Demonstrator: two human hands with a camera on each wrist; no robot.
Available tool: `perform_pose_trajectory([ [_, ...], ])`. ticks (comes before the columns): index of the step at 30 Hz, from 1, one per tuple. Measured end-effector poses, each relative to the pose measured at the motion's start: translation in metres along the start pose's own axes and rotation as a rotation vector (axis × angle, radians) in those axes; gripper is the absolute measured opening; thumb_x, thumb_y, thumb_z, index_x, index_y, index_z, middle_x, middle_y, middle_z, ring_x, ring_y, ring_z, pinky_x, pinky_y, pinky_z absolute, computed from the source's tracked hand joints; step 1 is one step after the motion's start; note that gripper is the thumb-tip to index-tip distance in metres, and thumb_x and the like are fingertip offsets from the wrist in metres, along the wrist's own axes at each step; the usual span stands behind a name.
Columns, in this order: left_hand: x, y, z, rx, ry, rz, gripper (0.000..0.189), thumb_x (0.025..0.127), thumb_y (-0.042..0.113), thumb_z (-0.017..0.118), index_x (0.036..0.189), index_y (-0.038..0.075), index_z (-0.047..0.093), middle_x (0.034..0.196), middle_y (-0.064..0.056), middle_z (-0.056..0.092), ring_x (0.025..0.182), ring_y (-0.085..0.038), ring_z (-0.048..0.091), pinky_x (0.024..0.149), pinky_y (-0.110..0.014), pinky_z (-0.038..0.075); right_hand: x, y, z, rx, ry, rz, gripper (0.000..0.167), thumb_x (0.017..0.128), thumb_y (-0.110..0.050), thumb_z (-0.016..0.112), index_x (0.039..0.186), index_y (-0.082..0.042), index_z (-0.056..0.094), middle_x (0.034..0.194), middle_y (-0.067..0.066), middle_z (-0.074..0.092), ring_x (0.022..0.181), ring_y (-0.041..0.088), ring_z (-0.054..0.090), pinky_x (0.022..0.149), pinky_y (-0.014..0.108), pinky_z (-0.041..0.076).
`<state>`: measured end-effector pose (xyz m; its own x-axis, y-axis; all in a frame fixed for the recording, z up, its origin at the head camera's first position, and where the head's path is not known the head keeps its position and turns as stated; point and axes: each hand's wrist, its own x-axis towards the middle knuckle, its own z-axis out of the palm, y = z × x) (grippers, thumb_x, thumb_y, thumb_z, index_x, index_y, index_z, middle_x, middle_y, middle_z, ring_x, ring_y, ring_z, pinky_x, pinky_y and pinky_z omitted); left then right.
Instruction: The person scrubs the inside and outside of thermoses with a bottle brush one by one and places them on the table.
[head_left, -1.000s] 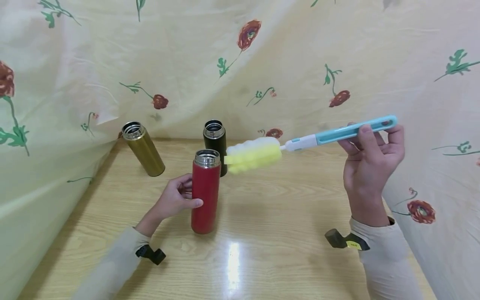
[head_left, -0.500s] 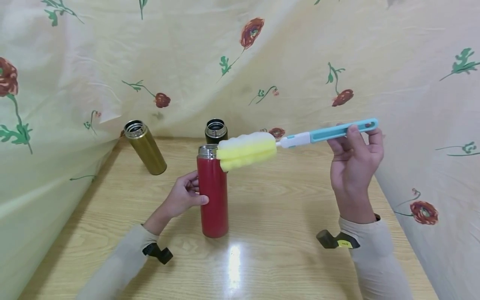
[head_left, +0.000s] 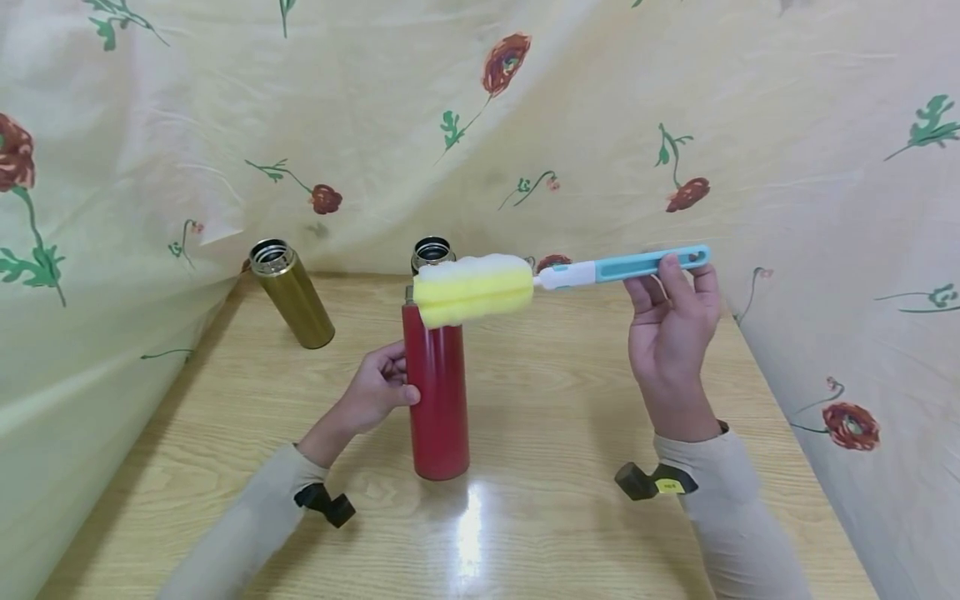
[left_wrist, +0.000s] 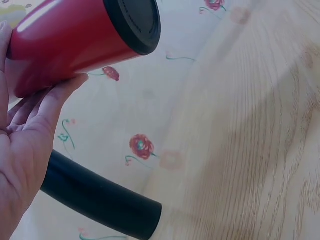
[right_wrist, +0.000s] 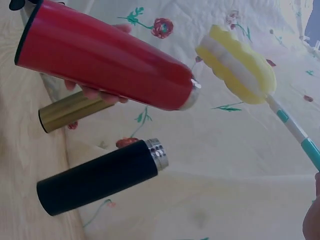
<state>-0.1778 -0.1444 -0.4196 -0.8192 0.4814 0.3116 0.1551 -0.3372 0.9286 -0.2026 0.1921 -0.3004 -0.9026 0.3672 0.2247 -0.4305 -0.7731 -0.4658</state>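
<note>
My left hand [head_left: 378, 387] grips a red thermos bottle [head_left: 438, 400] round its middle, upright and raised off the table; its black base [left_wrist: 136, 22] shows in the left wrist view. The handle of a bottle brush is pinched between thumb and fingers of my right hand [head_left: 675, 325]. That brush [head_left: 476, 292] lies almost level, its yellow and white sponge head pointing left. In the head view the sponge overlaps the bottle's neck and hides its mouth. From the right wrist, the sponge [right_wrist: 237, 65] shows apart from the steel neck [right_wrist: 192, 95], beyond its open end.
A black thermos [right_wrist: 97, 177] without a lid stands behind the red one, mostly hidden in the head view. Farther left at the back is a gold thermos [head_left: 296, 300], also lidless. Flowered cloth [head_left: 375, 108] walls off the wooden table [head_left: 555, 500] at the back and sides.
My right hand has brought the brush leftward, so its sponge now covers the bottle's mouth in the head view. The red thermos has shifted slightly right with my left hand.
</note>
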Motion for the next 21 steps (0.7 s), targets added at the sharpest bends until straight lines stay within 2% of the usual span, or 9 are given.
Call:
perform_pose_trajectory([
  [13, 0.006, 0.001, 0.001, -0.026, 0.012, 0.007, 0.067, 0.080, 0.051, 0.082, 0.130, 0.011, 0.063, 0.109, -0.001, 0.075, 0.094, -0.012, 0.072, 0.079, -0.028, 0.061, -0.003, 0.016, -0.017, -0.088, 0.016, 0.066, 0.024, 0.093, 0.001, 0.071, 0.107, 0.004, 0.052, 0.092, 0.019, 0.069, 0.076, 0.026, 0.076, 0.077, 0.033, 0.061],
  [21, 0.004, 0.000, -0.003, -0.048, 0.033, -0.007, 0.074, 0.078, 0.051, 0.082, 0.133, 0.006, 0.060, 0.112, -0.002, 0.075, 0.097, -0.011, 0.071, 0.081, -0.026, 0.061, -0.013, 0.018, -0.030, -0.157, 0.000, 0.122, 0.021, 0.094, 0.000, 0.069, 0.107, 0.003, 0.053, 0.090, 0.016, 0.068, 0.078, 0.025, 0.076, 0.076, 0.032, 0.061],
])
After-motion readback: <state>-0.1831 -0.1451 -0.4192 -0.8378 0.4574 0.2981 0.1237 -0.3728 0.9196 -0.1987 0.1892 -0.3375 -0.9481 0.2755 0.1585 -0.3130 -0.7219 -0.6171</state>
